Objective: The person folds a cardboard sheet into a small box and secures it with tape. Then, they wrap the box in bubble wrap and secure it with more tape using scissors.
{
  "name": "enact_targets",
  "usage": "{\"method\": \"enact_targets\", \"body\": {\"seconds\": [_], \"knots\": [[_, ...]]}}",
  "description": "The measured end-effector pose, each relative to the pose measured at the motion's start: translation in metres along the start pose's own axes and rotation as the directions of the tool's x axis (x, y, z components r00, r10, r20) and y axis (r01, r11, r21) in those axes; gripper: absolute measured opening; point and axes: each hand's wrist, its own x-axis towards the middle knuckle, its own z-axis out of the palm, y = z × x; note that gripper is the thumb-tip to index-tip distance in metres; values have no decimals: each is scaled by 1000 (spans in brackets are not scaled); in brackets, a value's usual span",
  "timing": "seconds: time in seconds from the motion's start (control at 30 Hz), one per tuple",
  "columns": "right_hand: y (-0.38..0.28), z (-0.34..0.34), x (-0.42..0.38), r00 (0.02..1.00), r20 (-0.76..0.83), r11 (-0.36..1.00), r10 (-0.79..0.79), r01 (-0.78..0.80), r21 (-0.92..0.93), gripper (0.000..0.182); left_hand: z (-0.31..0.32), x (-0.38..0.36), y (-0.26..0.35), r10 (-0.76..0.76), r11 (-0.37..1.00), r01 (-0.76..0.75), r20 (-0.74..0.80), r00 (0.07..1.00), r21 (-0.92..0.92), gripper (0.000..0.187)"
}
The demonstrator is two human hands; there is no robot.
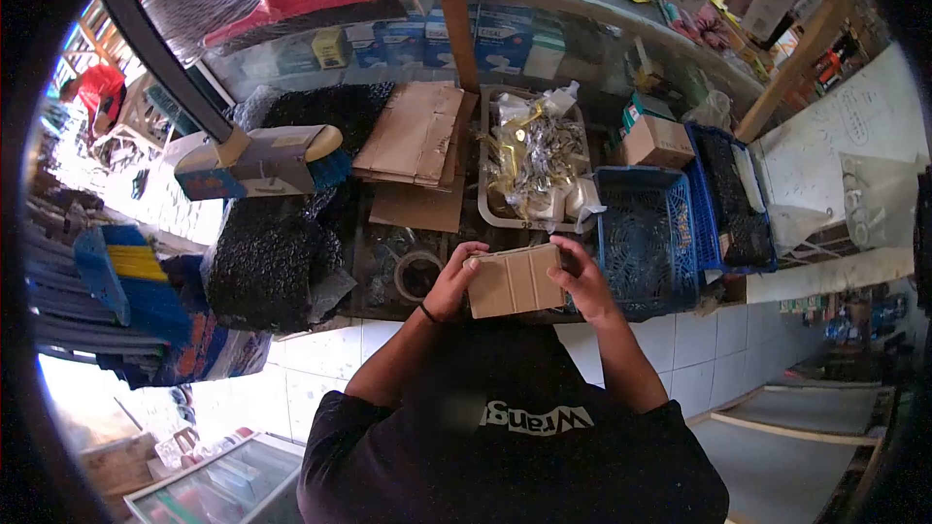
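Observation:
Between my two hands is a small brown cardboard box (516, 283), held in front of my chest at the counter's near edge. My left hand (454, 281) grips its left side, thumb on the near face. On the right side, my right hand (585, 281) holds the box with the thumb on the face and fingers behind. Just beyond the box stands a white tray (485, 213) heaped with gold and silver metal pieces in clear plastic wrapping (536, 150). A roll of tape (417, 274) lies to the left of my left hand.
Flattened cardboard sheets (413, 131) lie left of the tray. A blue plastic basket (646, 277) stands to its right, with a small carton (657, 143) behind. Black bubble wrap (267, 267) and a broom head (262, 163) are on the left. A person in red (100, 92) is far left.

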Motion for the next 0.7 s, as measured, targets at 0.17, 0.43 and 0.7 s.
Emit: {"method": "enact_targets", "body": {"seconds": [0.17,0.43,0.7], "knots": [[16,-4,16,958,-6,885,287,-263,384,50,7,-6,4,-80,966,53,-94,992,-254,56],[11,-16,15,802,306,477,513,-563,675,61,34,-19,56,34,989,-38,28,999,144,84],[1,-36,6,789,256,634,559,-605,482,67,64,-17,52,-38,990,60,-171,984,126,82]]}}
